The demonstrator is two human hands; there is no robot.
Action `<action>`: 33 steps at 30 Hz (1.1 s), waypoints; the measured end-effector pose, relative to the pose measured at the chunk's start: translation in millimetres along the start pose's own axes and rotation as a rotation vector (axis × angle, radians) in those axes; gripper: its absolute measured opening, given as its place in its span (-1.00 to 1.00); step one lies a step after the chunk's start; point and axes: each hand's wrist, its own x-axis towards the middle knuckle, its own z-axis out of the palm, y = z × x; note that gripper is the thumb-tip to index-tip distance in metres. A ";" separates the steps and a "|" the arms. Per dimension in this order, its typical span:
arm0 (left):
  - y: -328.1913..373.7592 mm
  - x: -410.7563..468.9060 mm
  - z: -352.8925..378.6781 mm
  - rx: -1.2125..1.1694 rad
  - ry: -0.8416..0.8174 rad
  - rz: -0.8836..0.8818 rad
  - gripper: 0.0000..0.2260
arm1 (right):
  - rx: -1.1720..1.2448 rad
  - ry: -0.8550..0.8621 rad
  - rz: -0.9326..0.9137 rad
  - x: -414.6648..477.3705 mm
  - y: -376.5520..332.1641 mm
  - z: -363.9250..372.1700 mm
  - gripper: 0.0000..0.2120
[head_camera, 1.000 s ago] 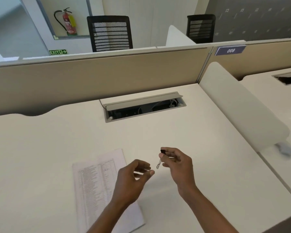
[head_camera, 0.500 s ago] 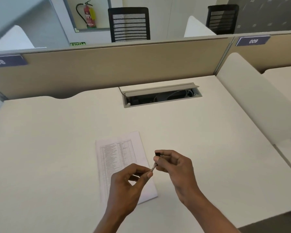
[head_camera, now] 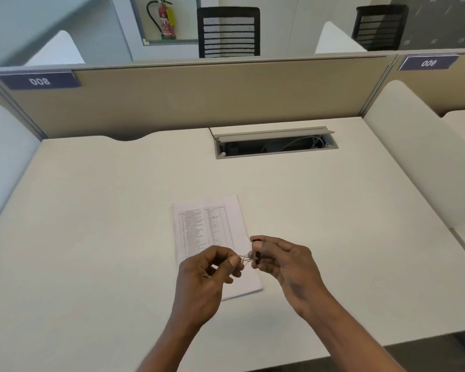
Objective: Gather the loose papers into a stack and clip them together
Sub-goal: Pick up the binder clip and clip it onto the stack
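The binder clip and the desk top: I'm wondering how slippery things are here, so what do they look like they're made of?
Binder clip: a black body, likely painted metal, with thin wire handles that glint silvery; both hands pinch it. Desk top: smooth off-white surface with a matte, even sheen, probably laminate; the core is not visible.

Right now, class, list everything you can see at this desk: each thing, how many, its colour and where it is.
Papers: one stack, white, printed, desk centre.
Binder clip: one, black, wire handles, held above the stack.
Desk: one, cream.
Cable tray: one, grey, open, desk rear.
Partition: beige, behind desk.
Number labels: two, blue, on partition.
Chairs: two, black, beyond.
Fire extinguisher: one, red, wall niche.
Left hand: pinching handles.
Right hand: gripping clip body.
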 end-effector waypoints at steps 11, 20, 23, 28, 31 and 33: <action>-19.0 -31.7 -6.3 -0.162 0.141 -0.104 -0.84 | -0.242 -0.037 -0.073 -31.1 22.2 22.9 -0.81; -14.8 -49.9 -11.1 -0.073 0.230 -0.128 -0.90 | -0.353 0.024 -0.238 -48.9 36.0 24.5 -0.89; -16.7 -54.7 -12.3 -0.082 0.225 -0.145 -0.89 | -0.356 0.043 -0.274 -53.1 36.4 20.6 -0.91; -25.0 -61.2 -12.4 -0.295 0.184 -0.262 -0.88 | -0.232 0.007 -0.201 -54.7 35.8 11.5 -0.89; -26.6 -67.6 -11.4 -0.413 0.112 -0.310 -0.86 | -0.163 -0.002 -0.103 -56.1 36.5 8.8 -0.89; -26.5 -69.9 -8.6 -0.440 0.081 -0.333 -0.85 | -0.164 -0.022 -0.050 -58.3 40.3 10.1 -0.89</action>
